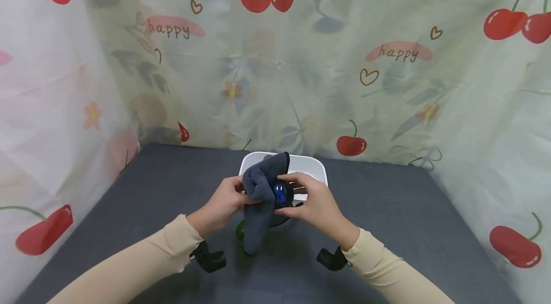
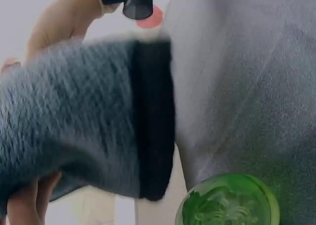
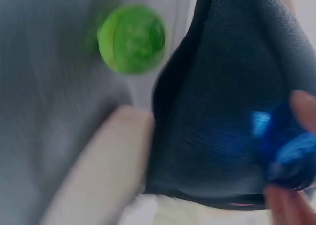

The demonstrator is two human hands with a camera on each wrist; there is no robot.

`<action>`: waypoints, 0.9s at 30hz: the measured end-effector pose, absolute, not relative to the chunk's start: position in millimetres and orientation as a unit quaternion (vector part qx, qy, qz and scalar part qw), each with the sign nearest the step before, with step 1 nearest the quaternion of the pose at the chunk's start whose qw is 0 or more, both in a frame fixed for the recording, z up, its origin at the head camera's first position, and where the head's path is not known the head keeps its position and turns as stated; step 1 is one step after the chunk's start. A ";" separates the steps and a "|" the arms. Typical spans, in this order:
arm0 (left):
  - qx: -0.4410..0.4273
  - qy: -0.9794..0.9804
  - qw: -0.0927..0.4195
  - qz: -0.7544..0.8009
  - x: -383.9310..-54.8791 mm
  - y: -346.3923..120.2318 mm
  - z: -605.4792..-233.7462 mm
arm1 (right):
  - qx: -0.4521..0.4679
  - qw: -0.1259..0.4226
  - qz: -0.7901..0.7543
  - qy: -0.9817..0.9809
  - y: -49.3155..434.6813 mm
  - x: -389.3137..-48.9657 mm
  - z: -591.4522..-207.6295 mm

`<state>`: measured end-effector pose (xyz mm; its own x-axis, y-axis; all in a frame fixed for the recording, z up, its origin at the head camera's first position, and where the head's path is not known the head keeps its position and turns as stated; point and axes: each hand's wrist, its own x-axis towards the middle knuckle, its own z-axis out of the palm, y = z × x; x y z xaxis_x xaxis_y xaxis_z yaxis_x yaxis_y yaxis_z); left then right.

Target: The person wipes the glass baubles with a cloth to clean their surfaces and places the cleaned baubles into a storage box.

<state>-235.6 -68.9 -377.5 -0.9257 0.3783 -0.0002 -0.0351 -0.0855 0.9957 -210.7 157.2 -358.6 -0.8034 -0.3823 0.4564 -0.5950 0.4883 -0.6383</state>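
My left hand (image 1: 221, 202) grips a dark grey cloth (image 1: 258, 184), bunched at the top and hanging down in front. Between thumb and fingers of my right hand (image 1: 317, 201) is a shiny, rounded, dark blue glass-like object (image 1: 282, 193), held against the cloth. The right wrist view shows this blue object (image 3: 291, 153) lying over the fleecy cloth (image 3: 217, 101), its far side hidden by fingers. Below the hands, partly behind the cloth in the head view, a clear green round glass-like object (image 2: 229, 203) rests on the grey table cover.
A white plastic basin (image 1: 319, 168) stands behind the hands, partly covered by them and the cloth. Dark grey fabric (image 1: 172, 184) covers the table. Curtains (image 1: 280, 79) printed with cherries enclose the back and sides. Black camera mounts (image 1: 210, 257) hang below both wrists.
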 end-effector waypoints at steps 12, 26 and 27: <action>0.155 0.665 0.114 0.721 -234.7 -69.8 -378.8 | 0.359 0.243 0.309 -0.847 159.6 -214.6 -363.8; 0.201 0.639 0.179 0.720 -231.2 -68.3 -371.7 | 0.252 0.141 0.565 -0.773 153.7 -209.0 -368.1; 0.206 0.631 0.187 0.724 -231.7 -69.6 -372.2 | 0.256 0.145 0.569 -0.768 153.4 -208.8 -368.7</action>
